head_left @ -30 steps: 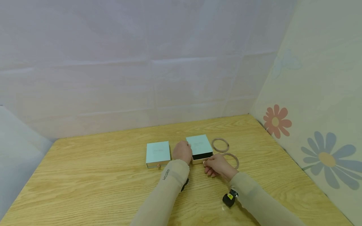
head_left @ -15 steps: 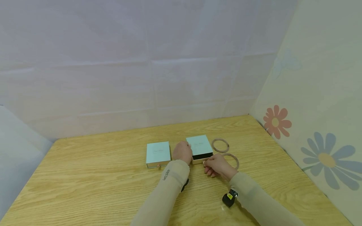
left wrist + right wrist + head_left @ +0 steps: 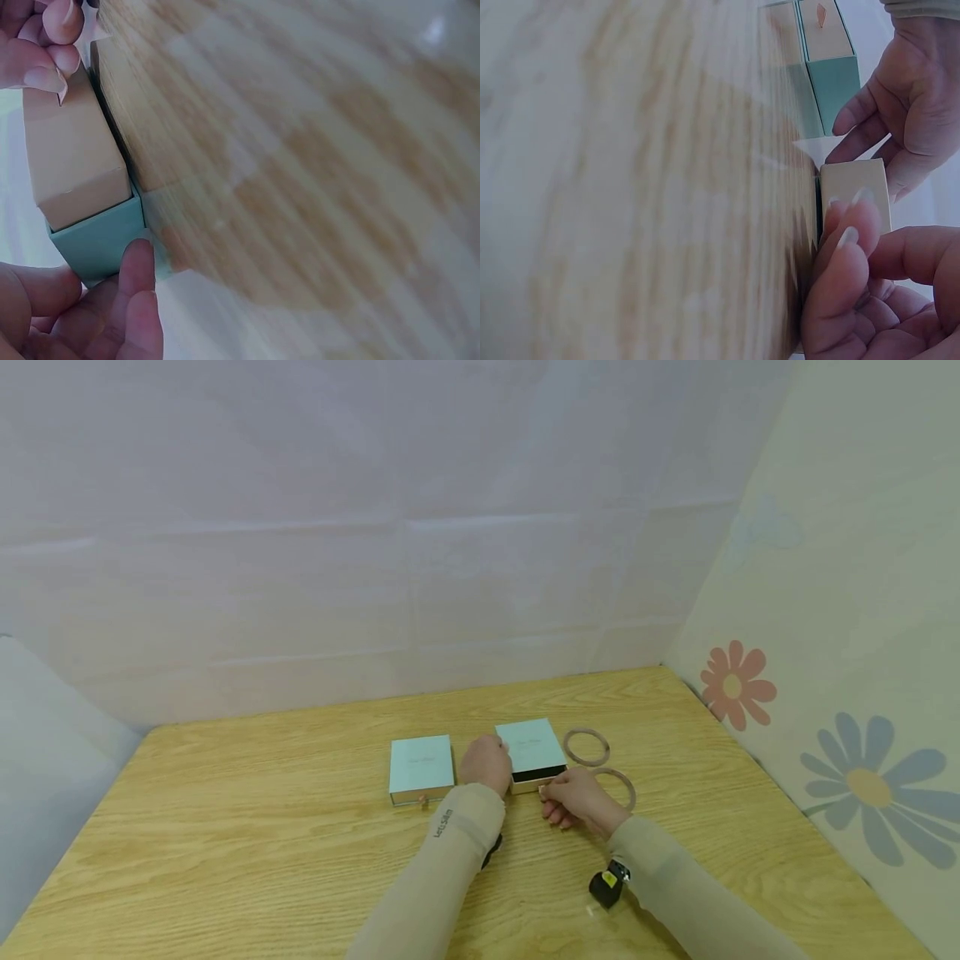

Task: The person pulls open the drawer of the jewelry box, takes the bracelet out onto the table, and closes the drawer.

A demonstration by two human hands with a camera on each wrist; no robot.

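A pale blue drawer-style gift box (image 3: pixel 529 742) lies on the table, its beige drawer (image 3: pixel 75 154) pulled partly out with a dark interior showing. My left hand (image 3: pixel 486 763) grips the box's outer sleeve from the left, thumb near the top edge and fingers along the side. At the front, my right hand (image 3: pixel 577 797) pinches the drawer's small pull tab (image 3: pixel 62 91) between thumb and finger, other fingers curled. Two pinkish-brown bangles rest right of the box: a farther bangle (image 3: pixel 607 749) and a nearer bangle (image 3: pixel 633 792), partly covered by the right hand.
A second pale blue box (image 3: pixel 421 763), closed, sits left of my left hand with its pull tab (image 3: pixel 423 799) facing me. The wooden table (image 3: pixel 262 827) meets a draped back wall (image 3: pixel 337 610) and a flower-printed panel (image 3: pixel 810 610) on the right.
Both hands keep their hold in nearly the same place. The dark gap above the drawer looks slightly narrower, as the drawer has moved a little inward.
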